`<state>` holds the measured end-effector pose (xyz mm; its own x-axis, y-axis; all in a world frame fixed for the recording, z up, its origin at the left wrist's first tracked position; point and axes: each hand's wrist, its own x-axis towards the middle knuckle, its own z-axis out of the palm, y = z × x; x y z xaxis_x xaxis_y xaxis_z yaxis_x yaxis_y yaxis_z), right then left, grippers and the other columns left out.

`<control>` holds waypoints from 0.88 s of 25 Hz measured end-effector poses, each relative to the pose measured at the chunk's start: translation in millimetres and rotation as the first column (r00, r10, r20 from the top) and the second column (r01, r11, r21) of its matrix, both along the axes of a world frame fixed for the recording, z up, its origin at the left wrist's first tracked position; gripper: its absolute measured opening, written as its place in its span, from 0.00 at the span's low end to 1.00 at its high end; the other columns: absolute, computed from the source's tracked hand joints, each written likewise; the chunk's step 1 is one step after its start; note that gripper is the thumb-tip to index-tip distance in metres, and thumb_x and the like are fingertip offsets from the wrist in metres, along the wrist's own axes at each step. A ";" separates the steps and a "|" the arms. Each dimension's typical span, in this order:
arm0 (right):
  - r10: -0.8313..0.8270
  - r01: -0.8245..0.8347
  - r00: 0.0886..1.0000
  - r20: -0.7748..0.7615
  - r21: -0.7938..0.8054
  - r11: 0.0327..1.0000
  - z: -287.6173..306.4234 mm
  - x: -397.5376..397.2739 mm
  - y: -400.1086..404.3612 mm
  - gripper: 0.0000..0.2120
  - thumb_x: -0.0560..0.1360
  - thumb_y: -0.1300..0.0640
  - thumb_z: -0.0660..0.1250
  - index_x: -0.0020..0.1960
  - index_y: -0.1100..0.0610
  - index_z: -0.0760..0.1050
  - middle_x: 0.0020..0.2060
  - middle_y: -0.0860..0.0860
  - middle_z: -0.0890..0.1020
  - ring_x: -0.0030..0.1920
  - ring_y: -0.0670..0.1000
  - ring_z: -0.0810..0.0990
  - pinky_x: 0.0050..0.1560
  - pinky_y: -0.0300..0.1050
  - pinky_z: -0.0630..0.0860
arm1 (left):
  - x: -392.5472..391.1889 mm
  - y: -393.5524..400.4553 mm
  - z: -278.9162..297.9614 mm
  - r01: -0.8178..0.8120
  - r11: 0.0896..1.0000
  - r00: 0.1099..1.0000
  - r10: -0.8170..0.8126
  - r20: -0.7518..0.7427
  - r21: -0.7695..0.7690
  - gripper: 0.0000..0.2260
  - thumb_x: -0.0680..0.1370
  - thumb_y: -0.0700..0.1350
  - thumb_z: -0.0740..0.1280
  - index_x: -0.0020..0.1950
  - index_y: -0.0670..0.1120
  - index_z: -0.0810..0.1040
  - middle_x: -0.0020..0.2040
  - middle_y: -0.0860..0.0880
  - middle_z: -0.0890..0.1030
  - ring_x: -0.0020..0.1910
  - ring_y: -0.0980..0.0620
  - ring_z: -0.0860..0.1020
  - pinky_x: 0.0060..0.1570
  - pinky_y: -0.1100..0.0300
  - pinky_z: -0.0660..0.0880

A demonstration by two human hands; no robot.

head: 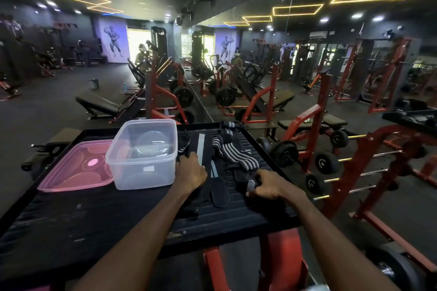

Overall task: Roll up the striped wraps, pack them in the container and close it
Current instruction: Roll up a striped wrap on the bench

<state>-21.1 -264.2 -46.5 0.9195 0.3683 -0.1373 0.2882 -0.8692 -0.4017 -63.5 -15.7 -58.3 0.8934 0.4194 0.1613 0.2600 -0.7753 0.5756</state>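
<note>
The striped wraps [233, 152] lie loose and tangled across the far right part of the black ribbed desk [99, 217], black bands with white stripes spread between the two hands and beyond them toward the desk's far edge. The left hand [190, 171] lies palm down on the near end of one flat wrap, fingers fairly straight and pressing it against the desk, just beside the right wall of the container. The right hand [268, 186] sits lower and further right, near the desk's right edge, with its fingers curled and pinching a dark and grey end of a wrap; how much of the wrap is already rolled under it cannot be made out. One wrap hangs at the far rim of the desk, apart from both hands. The clear plastic container [144, 153] stands open to the left of the left hand, nothing of the wraps inside it. Its pink lid [78, 169] lies flat on the desk, touching the container's left side, well away from the right hand. Past the right edge of the desk stands a red rack of dumbbells [328, 160], and red and black gym machines fill the dim room behind.
</note>
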 end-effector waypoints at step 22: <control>0.094 0.530 0.800 -0.593 0.771 0.352 38.0 -4.5 127.4 0.15 0.81 0.54 0.64 0.37 0.56 0.75 0.27 0.49 0.74 0.24 0.48 0.73 0.26 0.39 0.75 | -26.5 11.8 48.9 0.157 0.594 0.897 0.249 0.366 -0.789 0.13 0.72 0.31 0.69 0.50 0.47 0.82 0.51 0.45 0.83 0.55 0.46 0.82 0.60 0.48 0.79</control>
<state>-25.6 -136.8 -8.5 0.8923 0.3437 -0.2928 -0.3434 0.0955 -0.9343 -90.0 -3.9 -9.5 0.7998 0.5954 0.0757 -0.1268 0.0444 0.9909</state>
